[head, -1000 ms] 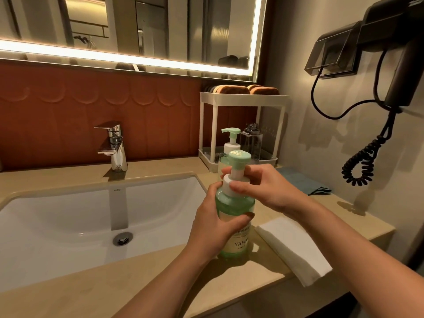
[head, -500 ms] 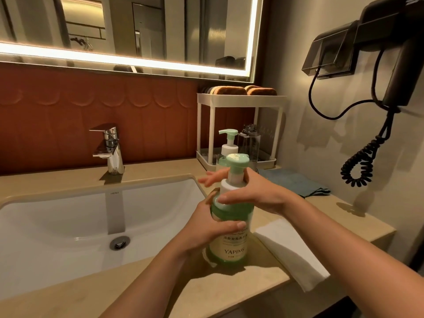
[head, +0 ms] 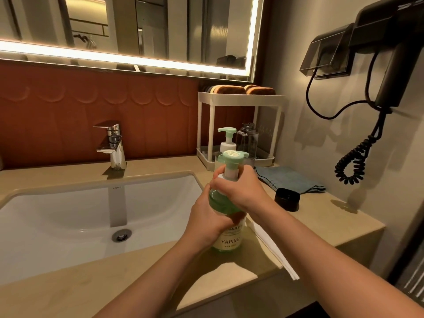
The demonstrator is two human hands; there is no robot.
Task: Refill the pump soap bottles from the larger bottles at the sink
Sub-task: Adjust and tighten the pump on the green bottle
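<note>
The pump bottle (head: 227, 241) is gripped upright on the counter (head: 321, 216): body by the left hand (head: 206, 218), collar by the right hand (head: 239, 191). Behind the hands a second pump bottle (head: 227, 143) is seen, a black cap (head: 287, 199) rightward, the sink (head: 68, 214) leftward.

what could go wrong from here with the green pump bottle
The green pump bottle stands close to the sink rim. If the left hand slips while the right hand works the pump collar, it could tip and spill soap. The white folded cloth overhangs the counter's front edge beside the right forearm, so an arm movement might sweep it off.
</note>
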